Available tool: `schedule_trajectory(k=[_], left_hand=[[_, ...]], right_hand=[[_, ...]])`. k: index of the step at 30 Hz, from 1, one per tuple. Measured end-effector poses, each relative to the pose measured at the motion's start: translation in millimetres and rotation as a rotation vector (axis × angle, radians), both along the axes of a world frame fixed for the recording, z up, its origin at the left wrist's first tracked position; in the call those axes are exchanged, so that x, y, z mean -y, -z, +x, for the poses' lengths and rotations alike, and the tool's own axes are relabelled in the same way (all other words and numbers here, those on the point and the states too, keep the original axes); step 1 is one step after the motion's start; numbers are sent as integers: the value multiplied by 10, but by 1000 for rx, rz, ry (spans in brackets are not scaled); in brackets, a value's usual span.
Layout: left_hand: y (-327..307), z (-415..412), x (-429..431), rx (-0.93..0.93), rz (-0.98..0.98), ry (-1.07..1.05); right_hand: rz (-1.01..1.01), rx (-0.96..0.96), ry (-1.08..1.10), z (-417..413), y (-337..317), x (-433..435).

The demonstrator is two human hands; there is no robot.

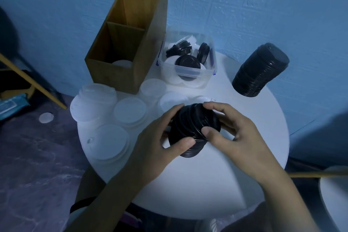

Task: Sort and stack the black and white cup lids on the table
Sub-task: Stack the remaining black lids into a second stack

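- While over the white round tabletop (216, 175), the stack of black round plastic lids (190, 126) is gripped by left hand (160, 143) and right hand (235, 133).
- Judged light and slippery (loosely nested); both ends should be clasped.

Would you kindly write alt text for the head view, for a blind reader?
A person's left hand and right hand grip a short stack of black plastic cup lids at a round white table. Behind stand a taller black lid stack, white lid piles, a clear tub of mixed lids and a wooden divided box.
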State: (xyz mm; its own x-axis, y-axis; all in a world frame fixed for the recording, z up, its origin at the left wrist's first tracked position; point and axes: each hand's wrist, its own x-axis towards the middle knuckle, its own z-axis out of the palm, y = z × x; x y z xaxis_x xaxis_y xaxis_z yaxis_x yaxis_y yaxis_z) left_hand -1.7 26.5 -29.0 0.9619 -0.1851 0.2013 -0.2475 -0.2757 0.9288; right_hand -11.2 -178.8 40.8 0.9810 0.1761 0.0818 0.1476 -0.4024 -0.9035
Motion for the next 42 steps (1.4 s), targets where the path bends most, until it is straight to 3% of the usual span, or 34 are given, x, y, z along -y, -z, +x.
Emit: schedule_trajectory(k=[12,32,42], left_hand=[[-56,48,-22,-2,-12,82],[-49,87,-18,-23,3,96],[-54,73,13,45,26,53]], right_hand=[[-305,64,-162,173,-144,15],[-465,89,-299,288,-214,59],[-559,172,-203,205,-103,47]])
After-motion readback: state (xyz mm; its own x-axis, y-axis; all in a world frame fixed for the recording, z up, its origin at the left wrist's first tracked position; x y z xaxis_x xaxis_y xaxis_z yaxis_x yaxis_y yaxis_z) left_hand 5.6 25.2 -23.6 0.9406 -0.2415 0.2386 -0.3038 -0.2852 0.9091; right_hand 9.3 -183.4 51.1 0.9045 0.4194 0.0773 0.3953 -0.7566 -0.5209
